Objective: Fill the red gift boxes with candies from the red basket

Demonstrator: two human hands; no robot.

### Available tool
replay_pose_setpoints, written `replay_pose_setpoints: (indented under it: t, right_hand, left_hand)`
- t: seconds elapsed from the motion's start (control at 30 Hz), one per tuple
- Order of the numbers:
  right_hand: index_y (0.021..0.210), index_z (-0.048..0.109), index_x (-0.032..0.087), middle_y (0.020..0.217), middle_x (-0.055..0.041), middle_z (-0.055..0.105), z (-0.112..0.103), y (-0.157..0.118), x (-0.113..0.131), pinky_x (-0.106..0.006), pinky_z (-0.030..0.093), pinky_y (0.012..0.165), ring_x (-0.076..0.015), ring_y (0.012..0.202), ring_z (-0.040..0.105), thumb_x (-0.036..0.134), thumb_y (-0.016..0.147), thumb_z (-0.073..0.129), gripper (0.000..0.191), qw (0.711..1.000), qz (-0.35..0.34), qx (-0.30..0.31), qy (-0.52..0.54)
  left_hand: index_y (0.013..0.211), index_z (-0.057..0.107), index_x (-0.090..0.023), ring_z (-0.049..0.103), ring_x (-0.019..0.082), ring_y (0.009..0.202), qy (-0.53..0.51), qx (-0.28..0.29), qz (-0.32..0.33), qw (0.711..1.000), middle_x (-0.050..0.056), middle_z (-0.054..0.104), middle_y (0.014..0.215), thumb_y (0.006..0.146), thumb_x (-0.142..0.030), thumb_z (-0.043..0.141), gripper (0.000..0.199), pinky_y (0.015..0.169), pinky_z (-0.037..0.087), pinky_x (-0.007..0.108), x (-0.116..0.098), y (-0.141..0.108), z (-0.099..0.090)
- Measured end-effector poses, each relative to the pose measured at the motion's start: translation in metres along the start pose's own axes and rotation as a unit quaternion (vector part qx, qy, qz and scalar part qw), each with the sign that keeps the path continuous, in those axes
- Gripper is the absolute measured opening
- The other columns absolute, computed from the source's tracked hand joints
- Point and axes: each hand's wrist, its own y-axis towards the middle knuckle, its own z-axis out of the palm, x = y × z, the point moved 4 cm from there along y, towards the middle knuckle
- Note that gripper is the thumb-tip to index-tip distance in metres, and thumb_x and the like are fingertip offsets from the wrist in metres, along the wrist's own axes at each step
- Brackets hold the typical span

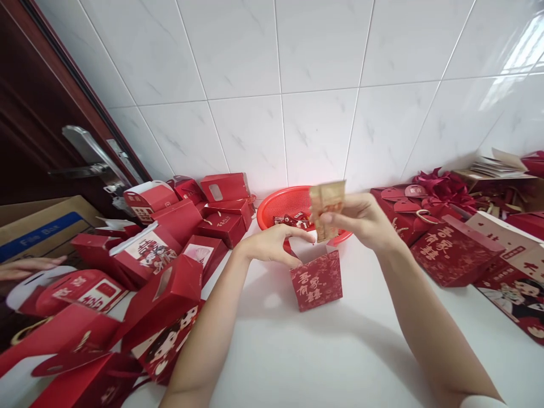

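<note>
A red gift box [319,281] with gold Chinese characters stands on the white table in front of me, its top open. My left hand [274,245] grips its upper left edge, thumb and fingers either side of the opening. Just above the box, my right hand [355,220] pinches a gold packet [326,207], slightly blurred; whether it is one packet or more I cannot tell. Behind both hands sits a red plastic basket [272,205] against the wall, with small dark-red wrapped pieces [293,220] inside. My right hand partly covers the basket.
Many red boxes [161,289] crowd the left side, and more boxes [454,252] lie on the right by a dark-red ribbon [446,190]. Another person's hand [32,266] shows at the left edge, near a cardboard carton [46,226]. A tiled wall [318,130] closes off the back.
</note>
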Motion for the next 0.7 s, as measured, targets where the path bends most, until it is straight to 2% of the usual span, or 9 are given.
replay_pose_setpoints:
  t: [0.1, 0.23, 0.33, 0.4, 0.5, 0.6, 0.7]
  right_hand:
    - [0.082, 0.073, 0.017, 0.078, -0.0035, 0.07, 0.013, 0.002, -0.006, -0.032, 0.055, 0.066, -0.017, 0.071, 0.065, 0.039, 0.083, 0.076, 0.022, 0.994, 0.048, 0.093, 0.018]
    - [0.089, 0.069, 0.017, 0.079, -0.0027, 0.068, 0.016, 0.0, -0.01, -0.027, 0.052, 0.063, -0.0142, 0.07, 0.064, 0.04, 0.091, 0.066, 0.024, 0.982, 0.077, 0.171, -0.018]
    - [0.097, 0.069, 0.018, 0.085, -0.004, 0.071, 0.011, -0.001, -0.009, -0.026, 0.052, 0.064, -0.0145, 0.074, 0.065, 0.039, 0.093, 0.064, 0.022, 0.977, 0.071, 0.18, -0.09]
    - [0.104, 0.069, 0.018, 0.088, -0.0045, 0.074, 0.006, 0.0, -0.007, -0.027, 0.053, 0.067, -0.016, 0.078, 0.068, 0.036, 0.092, 0.065, 0.021, 0.976, 0.063, 0.163, -0.13]
    - [0.098, 0.071, 0.019, 0.088, -0.0042, 0.076, 0.004, -0.001, -0.003, -0.027, 0.054, 0.069, -0.0174, 0.082, 0.07, 0.028, 0.091, 0.063, 0.014, 0.969, 0.046, 0.161, -0.183]
    - [0.09, 0.074, 0.021, 0.086, -0.0029, 0.076, 0.01, -0.004, -0.003, -0.028, 0.052, 0.069, -0.0166, 0.077, 0.068, 0.023, 0.09, 0.06, 0.014, 0.947, 0.039, 0.21, -0.239]
    - [0.079, 0.073, 0.021, 0.07, 0.0002, 0.069, 0.023, -0.01, -0.01, -0.026, 0.045, 0.059, -0.0129, 0.061, 0.06, 0.02, 0.091, 0.057, 0.02, 0.915, 0.058, 0.279, -0.286]
  left_hand:
    - [0.124, 0.07, -0.023, 0.065, 0.028, 0.114, -0.011, 0.006, 0.015, 1.0, 0.003, 0.072, 0.123, 0.066, -0.025, 0.078, 0.058, 0.095, 0.05, 0.034, 0.001, 0.001, 0.001]
    - [0.112, 0.074, -0.021, 0.069, 0.025, 0.098, -0.018, 0.011, 0.038, 0.999, 0.002, 0.076, 0.105, 0.065, -0.02, 0.076, 0.047, 0.084, 0.053, 0.032, 0.001, 0.002, 0.002]
    - [0.115, 0.073, -0.021, 0.07, 0.024, 0.091, -0.013, 0.021, 0.016, 1.0, 0.001, 0.076, 0.096, 0.067, -0.022, 0.075, 0.049, 0.081, 0.053, 0.032, 0.001, 0.002, 0.002]
    - [0.123, 0.07, -0.023, 0.069, 0.025, 0.099, -0.009, 0.016, 0.009, 1.0, 0.001, 0.076, 0.106, 0.066, -0.022, 0.076, 0.057, 0.083, 0.053, 0.031, 0.0, 0.001, 0.002]
    - [0.126, 0.069, -0.024, 0.067, 0.026, 0.11, -0.009, 0.007, 0.007, 1.0, 0.004, 0.072, 0.122, 0.065, -0.023, 0.077, 0.062, 0.087, 0.052, 0.031, -0.001, 0.001, 0.001]
    - [0.127, 0.068, -0.023, 0.071, 0.024, 0.098, -0.025, 0.023, 0.018, 0.999, 0.004, 0.076, 0.111, 0.067, -0.024, 0.076, 0.06, 0.084, 0.053, 0.031, -0.001, 0.001, 0.002]
    - [0.128, 0.068, -0.023, 0.072, 0.02, 0.086, -0.028, 0.035, 0.034, 0.998, 0.002, 0.076, 0.106, 0.068, -0.02, 0.075, 0.06, 0.081, 0.053, 0.031, 0.0, 0.001, 0.003]
